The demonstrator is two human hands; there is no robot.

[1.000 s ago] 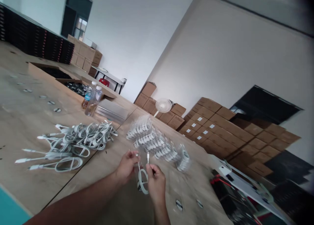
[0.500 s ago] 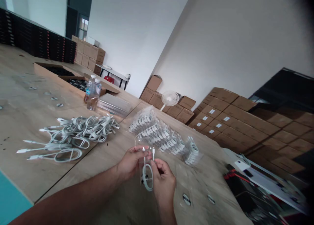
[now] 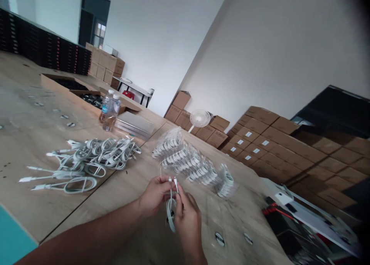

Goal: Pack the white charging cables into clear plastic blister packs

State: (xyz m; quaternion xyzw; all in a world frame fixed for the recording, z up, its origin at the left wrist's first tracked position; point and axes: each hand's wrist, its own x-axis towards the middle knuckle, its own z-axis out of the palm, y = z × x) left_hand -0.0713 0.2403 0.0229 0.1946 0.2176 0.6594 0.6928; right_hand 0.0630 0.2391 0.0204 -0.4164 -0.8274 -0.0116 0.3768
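Both my hands hold one coiled white cable [image 3: 170, 213] and a clear plastic sleeve just above the wooden table [image 3: 130, 188]. My left hand [image 3: 154, 195] grips the sleeve and the cable's plug ends from the left. My right hand [image 3: 187, 218] pinches the coil from the right. A heap of loose coiled white cables [image 3: 89, 159] lies to the left. Bagged cables in clear sleeves [image 3: 190, 162] are piled just beyond my hands.
Two water bottles [image 3: 110, 111] and a stack of clear sleeves [image 3: 135, 125] stand farther back. Open cardboard boxes [image 3: 72, 88] lie on the table's far left. Stacked cartons [image 3: 260, 137] and a white fan [image 3: 199, 119] line the wall. Round stickers [image 3: 219, 238] dot the table.
My hands have closed nearer together around the cable and sleeve. The view has shifted slightly.
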